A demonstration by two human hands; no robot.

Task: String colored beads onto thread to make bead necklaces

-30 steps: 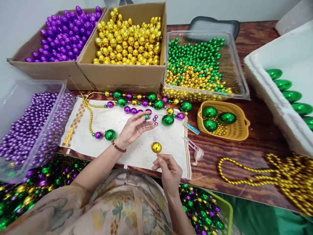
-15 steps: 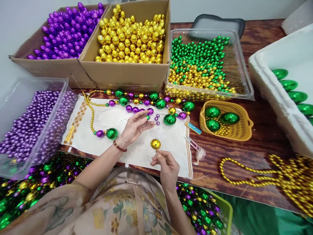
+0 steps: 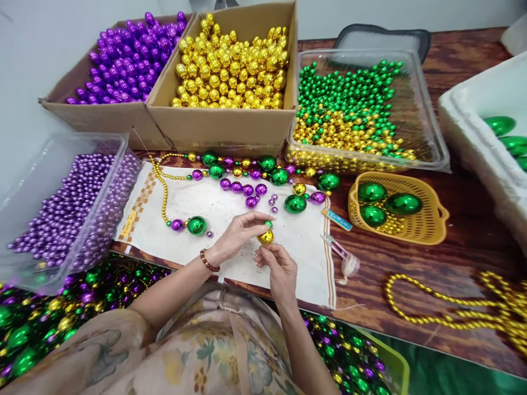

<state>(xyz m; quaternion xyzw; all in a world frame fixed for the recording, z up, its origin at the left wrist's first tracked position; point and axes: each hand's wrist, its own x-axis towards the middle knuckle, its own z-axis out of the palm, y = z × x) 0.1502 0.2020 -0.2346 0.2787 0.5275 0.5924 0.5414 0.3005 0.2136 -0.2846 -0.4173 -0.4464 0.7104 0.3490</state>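
Note:
My left hand pinches a small green bead close above a large gold bead. A thin needle points up out of the green bead. Just below the gold bead, my right hand has its fingertips pinched together on the needle's lower part, which they mostly hide. Loose purple beads and several tiny purple ones lie beyond my hands on a white cloth. A bead strand with green, purple and gold balls curves along the cloth's far edge.
Boxes of purple beads and gold beads stand behind. Clear tubs hold small purple beads and green and gold beads. To the right are a yellow basket, thread snips, gold bead strands and a white foam box.
My left hand has come down toward my right, bringing the green bead along the needle to the gold bead. A small purple bead near the left green ball is now visible. The view has shifted slightly.

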